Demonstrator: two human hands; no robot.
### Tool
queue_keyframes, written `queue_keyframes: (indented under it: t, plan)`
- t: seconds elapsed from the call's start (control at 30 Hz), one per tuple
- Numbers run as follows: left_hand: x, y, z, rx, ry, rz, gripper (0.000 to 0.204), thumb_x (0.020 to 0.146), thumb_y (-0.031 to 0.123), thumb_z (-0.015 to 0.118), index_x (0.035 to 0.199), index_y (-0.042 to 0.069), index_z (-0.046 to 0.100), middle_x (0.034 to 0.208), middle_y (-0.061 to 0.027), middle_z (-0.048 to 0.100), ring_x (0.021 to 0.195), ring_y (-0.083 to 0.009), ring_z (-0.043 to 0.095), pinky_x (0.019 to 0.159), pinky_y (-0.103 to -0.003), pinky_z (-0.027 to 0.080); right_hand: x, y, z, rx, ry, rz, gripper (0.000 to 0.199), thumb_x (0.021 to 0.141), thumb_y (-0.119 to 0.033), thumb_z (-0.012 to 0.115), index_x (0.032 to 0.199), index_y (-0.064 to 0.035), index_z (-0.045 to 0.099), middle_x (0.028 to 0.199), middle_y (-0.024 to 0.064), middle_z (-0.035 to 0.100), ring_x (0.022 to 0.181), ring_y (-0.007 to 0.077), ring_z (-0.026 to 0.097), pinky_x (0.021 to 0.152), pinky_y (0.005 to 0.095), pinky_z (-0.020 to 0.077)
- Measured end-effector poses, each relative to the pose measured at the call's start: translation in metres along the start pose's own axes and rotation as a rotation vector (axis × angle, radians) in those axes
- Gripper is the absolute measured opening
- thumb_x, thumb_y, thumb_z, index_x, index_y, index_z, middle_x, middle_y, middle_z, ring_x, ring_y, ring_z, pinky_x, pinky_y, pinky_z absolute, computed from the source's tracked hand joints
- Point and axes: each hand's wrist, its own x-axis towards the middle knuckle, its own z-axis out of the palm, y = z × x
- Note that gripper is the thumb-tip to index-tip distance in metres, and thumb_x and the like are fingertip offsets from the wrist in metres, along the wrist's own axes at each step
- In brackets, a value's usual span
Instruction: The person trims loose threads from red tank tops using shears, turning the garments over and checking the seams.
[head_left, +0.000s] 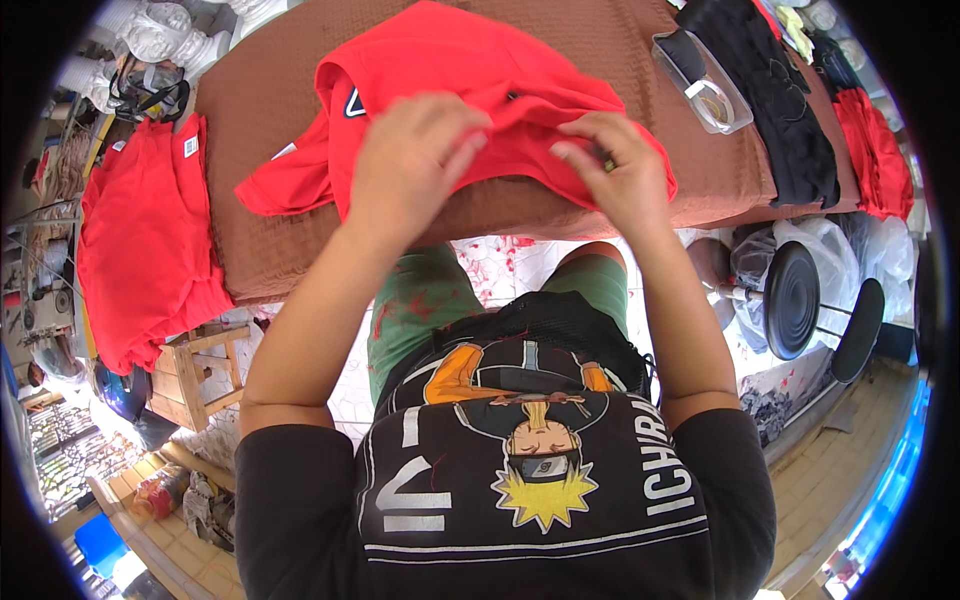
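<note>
Hands, left hand (415, 160) and right hand (612, 170), pinch red shirt (470, 70) near its white tag (285, 151).

Both forearms bare, rising from the near edge and converging toward the far middle. Left hand (415, 160) palm down, knuckles up, wrist slightly bent, fingers (462, 135) curled and pointing right, tips pinched together on red cloth. Right hand (615, 170) just beside it to the right, apart by a narrow gap, palm down too, fingers (578, 155) bent and pointing left, thumb tucked under out of sight. Left elbow flared out to the left, right elbow closer to the trunk. Upper arms in short dark sleeves at the near edge. Both wrists roughly level, hands at the same distance.
</note>
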Motion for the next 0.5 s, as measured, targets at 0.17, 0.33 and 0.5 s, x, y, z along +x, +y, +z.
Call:
queue_keyframes:
  t: [0.17, 0.33, 0.5]
  plan:
    - [-0.007, 0.010, 0.007, 0.370, 0.045, -0.059, 0.068, 0.071, 0.022, 0.074, 0.130, 0.016, 0.042, 0.122, -0.0097, 0.050, 0.118, -0.0268, 0.044, 0.096, -0.046, 0.035, -0.013, 0.002, 0.020, -0.177, -0.241, -0.001, 0.026, 0.075, -0.012, 0.071, 0.099, -0.0041, 0.063, 0.091, 0.0077, 0.061, 0.080, 0.0227, 0.061, 0.069, 0.0361, 0.0485]
    - [-0.016, 0.008, -0.018, -0.053, -0.045, -0.303, 0.044, 0.071, 0.013, 0.071, 0.112, 0.008, 0.056, 0.103, -0.0110, 0.060, 0.099, -0.0262, 0.057, 0.085, -0.036, 0.045, -0.004, 0.011, -0.005, -0.058, -0.155, 0.087, 0.021, 0.075, -0.011, 0.069, 0.094, -0.0043, 0.065, 0.088, 0.0060, 0.060, 0.075, 0.0246, 0.060, 0.066, 0.0338, 0.0485]
    - [-0.023, 0.046, -0.005, -0.433, 0.387, -0.147, 0.028, 0.066, 0.001, 0.070, 0.093, 0.005, 0.061, 0.091, -0.0108, 0.061, 0.085, -0.0258, 0.062, 0.075, -0.032, 0.050, 0.005, -0.039, -0.010, 0.830, -0.353, 0.745, 0.037, 0.082, -0.041, 0.067, 0.074, -0.0048, 0.065, 0.062, 0.0017, 0.058, 0.045, 0.0055, 0.044, 0.042, 0.0204, 0.0314]
